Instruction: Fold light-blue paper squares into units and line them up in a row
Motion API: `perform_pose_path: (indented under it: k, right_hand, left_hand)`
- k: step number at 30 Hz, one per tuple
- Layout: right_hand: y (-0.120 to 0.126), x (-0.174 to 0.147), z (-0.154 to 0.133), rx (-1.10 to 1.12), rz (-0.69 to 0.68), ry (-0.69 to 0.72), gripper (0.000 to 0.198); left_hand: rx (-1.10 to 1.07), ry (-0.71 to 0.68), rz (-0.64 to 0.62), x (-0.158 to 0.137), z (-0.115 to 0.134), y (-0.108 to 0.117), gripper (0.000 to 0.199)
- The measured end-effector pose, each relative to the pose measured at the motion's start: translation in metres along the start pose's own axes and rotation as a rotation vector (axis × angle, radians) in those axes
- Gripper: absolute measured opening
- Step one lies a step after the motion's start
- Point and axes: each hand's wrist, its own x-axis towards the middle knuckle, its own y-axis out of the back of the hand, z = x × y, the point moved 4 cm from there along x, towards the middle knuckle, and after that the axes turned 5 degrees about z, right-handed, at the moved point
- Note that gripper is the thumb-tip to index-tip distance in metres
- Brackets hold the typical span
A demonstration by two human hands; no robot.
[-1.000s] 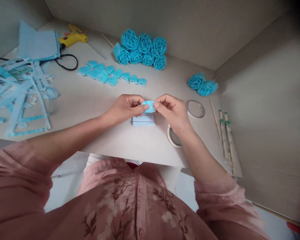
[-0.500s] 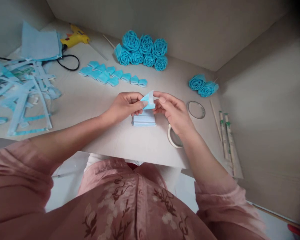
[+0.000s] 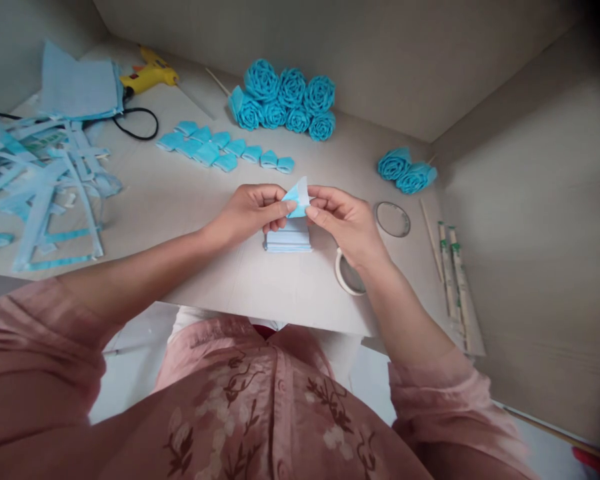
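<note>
A folded piece of light-blue and white mask fabric (image 3: 298,197) is held up between both hands over the table. My left hand (image 3: 254,212) pinches its left side between thumb and fingers. My right hand (image 3: 347,223) grips its right edge, with the thumb low on the white border. Just beneath the hands lies a stack of pale-blue pleated fabric pieces (image 3: 289,240), its far end partly hidden by them. A roll of cream tape (image 3: 342,280) lies under my right wrist, which covers part of it.
Small folded blue pieces (image 3: 207,154) lie beyond my hands, with blue fabric roses (image 3: 293,88) behind and two more roses (image 3: 395,165) at right. A yellow glue gun (image 3: 153,75), cut strips (image 3: 43,200), large sheets (image 3: 77,83), a thin ring (image 3: 393,220) and wrapped sticks (image 3: 455,267) surround them.
My right thumb has moved down and left onto the lower right edge of the folded fabric piece. The left hand keeps its pinch almost in place.
</note>
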Motion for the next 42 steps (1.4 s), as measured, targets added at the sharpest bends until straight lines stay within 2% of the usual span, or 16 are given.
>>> perform_pose_path:
  k: [14, 21, 28, 33, 37, 42]
  right_hand:
    - [0.001, 0.001, -0.001, -0.024, -0.007, 0.024, 0.041]
    - [-0.005, -0.001, -0.004, -0.054, -0.116, 0.061, 0.062]
    - [-0.005, -0.001, -0.002, -0.087, -0.074, 0.066, 0.057]
    - [0.003, -0.001, -0.012, -0.176, -0.014, 0.157, 0.042]
    - [0.003, -0.005, -0.026, -0.312, -0.059, 0.288, 0.034]
    - [-0.003, -0.007, -0.029, -0.433, -0.059, 0.388, 0.031]
  left_hand:
    - [0.041, -0.001, 0.0, 0.0, 0.0, 0.001, 0.038]
    - [0.023, 0.015, -0.006, 0.0, 0.0, 0.001, 0.037]
    - [0.06, 0.019, -0.01, 0.0, 0.0, 0.0, 0.037]
    - [-0.059, 0.09, 0.005, 0.001, -0.004, 0.002, 0.035]
    - [-0.167, 0.174, 0.008, 0.002, -0.007, 0.003, 0.035]
    - [-0.202, 0.192, -0.014, 0.002, -0.006, 0.001, 0.034]
